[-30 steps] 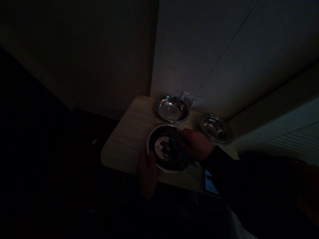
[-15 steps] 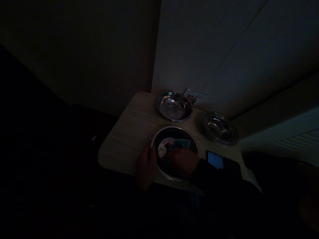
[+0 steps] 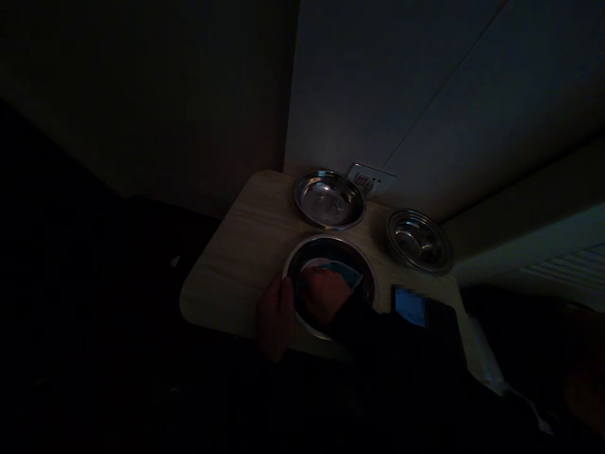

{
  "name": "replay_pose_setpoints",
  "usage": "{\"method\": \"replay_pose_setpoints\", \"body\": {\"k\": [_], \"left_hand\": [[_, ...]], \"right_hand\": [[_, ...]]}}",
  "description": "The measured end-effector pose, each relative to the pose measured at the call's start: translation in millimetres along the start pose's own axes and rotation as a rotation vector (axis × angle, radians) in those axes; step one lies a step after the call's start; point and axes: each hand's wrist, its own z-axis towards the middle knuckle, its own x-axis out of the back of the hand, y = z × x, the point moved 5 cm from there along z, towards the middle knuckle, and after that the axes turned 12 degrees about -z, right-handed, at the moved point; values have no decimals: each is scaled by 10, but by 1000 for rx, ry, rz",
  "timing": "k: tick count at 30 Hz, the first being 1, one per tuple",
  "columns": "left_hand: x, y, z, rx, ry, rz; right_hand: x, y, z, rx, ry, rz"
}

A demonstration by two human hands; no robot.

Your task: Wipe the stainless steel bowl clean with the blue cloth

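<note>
A round metal bowl [image 3: 374, 277] sits near the front edge of a small wooden-topped table [image 3: 227, 258]. My left hand [image 3: 276, 318] grips its rim on the left, with the thumb on the near side. Inside the bowl, my right hand [image 3: 326, 293] is closed on a teal cloth [image 3: 347, 272], which shows beyond the knuckles and presses on the bowl's inner surface. Part of a pale round patch at the bowl's bottom is covered by the hand and cloth. Dim light hides the fingertips.
Behind stands a shallow metal dish [image 3: 329, 200]; at right are stacked metal bowls [image 3: 418, 243]. A phone with a lit screen [image 3: 410, 307] lies by my right sleeve. A wall socket [image 3: 371, 178] is on the wall [image 3: 359, 82] at the table's back.
My right hand has moved left within the bowl with the cloth, covering more of the pale patch. My left hand stays on the rim. The view has shifted slightly.
</note>
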Motion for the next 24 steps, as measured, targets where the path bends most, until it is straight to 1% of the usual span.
{"method": "replay_pose_setpoints", "body": {"k": [2, 5, 7, 9, 11, 15, 18, 20, 22, 24], "left_hand": [[-2, -2, -11, -5, 29, 21], [1, -20, -36, 7, 92, 29], [-11, -21, -49, 7, 88, -2], [-29, -12, -58, -4, 48, -42], [-35, -4, -62, -8, 15, -54], [-11, -7, -65, -7, 24, -42], [-20, 2, -66, -31, 32, -38], [-23, 5, -67, -29, 68, -27], [-17, 4, -71, -15, 119, -19], [-16, 5, -78, -9, 141, -25]], "right_hand": [[16, 2, -28, 10, -26, -10], [24, 22, -148, 61, -89, -25], [20, 39, -228, 86, -113, -27], [12, 48, -259, 89, -110, -19], [-2, 49, -218, 62, -88, -8], [-10, 37, -3, -31, -28, 11], [10, 37, 95, -63, -1, 23], [13, 44, 69, -47, -7, 30], [-6, 54, -16, -9, -33, 35], [-38, 64, -113, 29, -63, 41]]}}
